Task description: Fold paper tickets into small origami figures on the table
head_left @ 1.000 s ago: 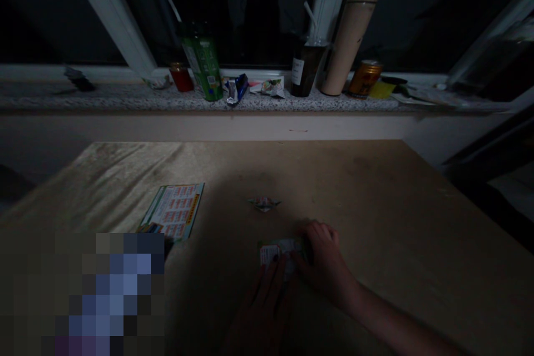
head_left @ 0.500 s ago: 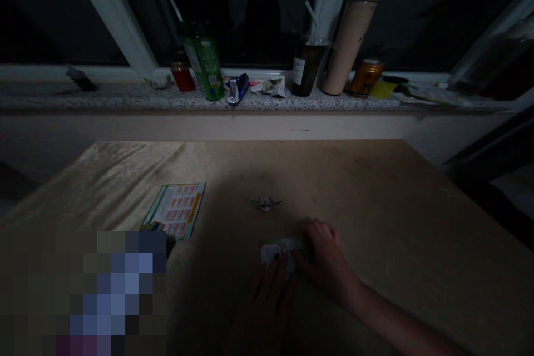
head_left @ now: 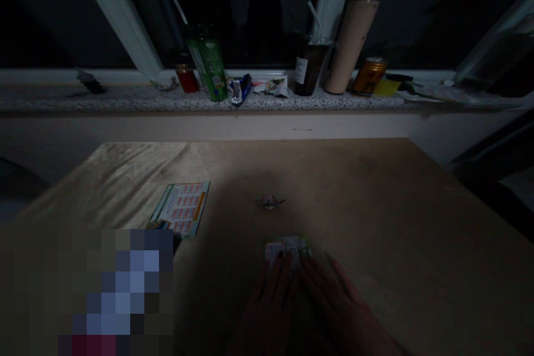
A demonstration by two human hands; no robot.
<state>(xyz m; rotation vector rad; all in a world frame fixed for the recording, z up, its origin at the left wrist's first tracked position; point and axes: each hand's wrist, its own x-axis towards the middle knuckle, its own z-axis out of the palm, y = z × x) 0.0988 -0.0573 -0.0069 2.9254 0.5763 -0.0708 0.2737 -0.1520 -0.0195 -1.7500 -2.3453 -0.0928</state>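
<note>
A small printed sheet of paper (head_left: 287, 246), green and white, lies on the table near its front. My left hand (head_left: 269, 295) rests with flat, outstretched fingers on the paper's lower left part. My right hand (head_left: 340, 295) lies at its lower right corner, fingers stretched forward and touching the edge. Both hands partly cover the paper, and the light on them is dim. Beyond them on the table sits a small folded paper piece (head_left: 269, 201) with pointed ends. Neither hand touches that piece.
A printed sheet with red blocks (head_left: 183, 206) lies on the table (head_left: 367, 194) to the left, beside a pixelated area. On the stone sill (head_left: 258, 101) stand a green bottle (head_left: 212, 69), a dark cup (head_left: 307, 69), a tall pinkish flask (head_left: 352, 39) and an orange can (head_left: 370, 77).
My right hand has come down from the paper's right side, its curled fingers now straightened and flat at the lower right. My left hand stays on the paper. The view has shifted slightly.
</note>
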